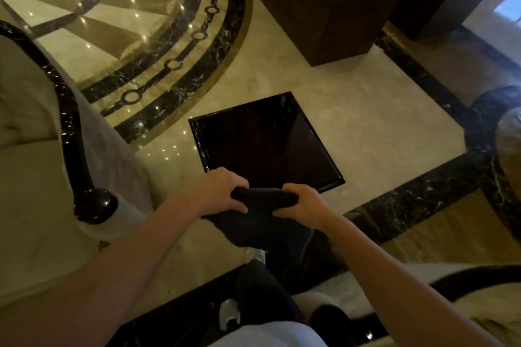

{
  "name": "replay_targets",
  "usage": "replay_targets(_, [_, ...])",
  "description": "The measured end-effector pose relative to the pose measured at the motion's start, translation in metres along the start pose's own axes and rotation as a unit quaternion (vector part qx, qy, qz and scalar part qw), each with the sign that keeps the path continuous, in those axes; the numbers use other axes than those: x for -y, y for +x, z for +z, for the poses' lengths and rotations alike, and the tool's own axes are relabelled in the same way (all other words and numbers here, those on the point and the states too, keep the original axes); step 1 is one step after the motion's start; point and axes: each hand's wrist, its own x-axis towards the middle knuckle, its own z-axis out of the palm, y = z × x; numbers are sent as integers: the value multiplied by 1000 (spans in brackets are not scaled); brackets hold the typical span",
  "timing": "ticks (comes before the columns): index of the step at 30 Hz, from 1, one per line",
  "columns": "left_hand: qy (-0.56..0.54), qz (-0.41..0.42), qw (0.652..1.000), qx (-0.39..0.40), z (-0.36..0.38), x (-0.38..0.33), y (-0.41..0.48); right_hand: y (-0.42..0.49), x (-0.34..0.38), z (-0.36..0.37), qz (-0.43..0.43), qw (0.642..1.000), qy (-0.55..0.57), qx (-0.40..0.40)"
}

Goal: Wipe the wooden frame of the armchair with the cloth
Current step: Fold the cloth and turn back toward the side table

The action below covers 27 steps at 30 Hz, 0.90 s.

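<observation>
Head view: both hands, left hand (225, 190) and right hand (300, 203), squeeze the dark cloth (262, 220), getting ready; next, reach to the chair's wooden frame (70, 121) at nine o'clock.

A glossy black square side table (266, 144) stands just beyond the hands, its near edge hidden beneath them, its top reflecting the room. Under it spreads a polished cream marble floor (361, 110). Beyond the left hand and further out, a circular inlaid medallion (146, 36) with dark ringed bands and fan-shaped wedges catches small points of light. A dark marble border strip (408, 200) runs diagonally to the right of the right hand. Far beyond the hands rises a dark wooden column base (324, 8). Below the hands, white shoes (229, 314) and dark trouser legs (262, 287) show.
</observation>
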Motion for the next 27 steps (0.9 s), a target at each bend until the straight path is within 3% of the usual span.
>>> replay_targets(4, [40, -63, 995, 71, -19, 42, 66, 67, -5, -42, 6, 998, -43, -43])
replay_targets(8, [82, -129, 986, 58, -44, 92, 140, 139, -17, -92, 2, 991, -95, -99])
replay_targets(14, [96, -163, 981, -52, -71, 149, 199, 210, -36, -135, -4, 977, -153, -147])
replay_targets(19, [72, -111, 981, -140, -1, 195, 199, 228, -85, -87, -22, 951, -262, -163])
replay_targets(22, [63, -87, 990, -90, 89, 232, 202, 243, -150, -26, 10, 944, -300, -139])
replay_targets(27, [99, -144, 973, 149, 195, 265, 205, 256, -234, 60, 187, 946, -261, -36])
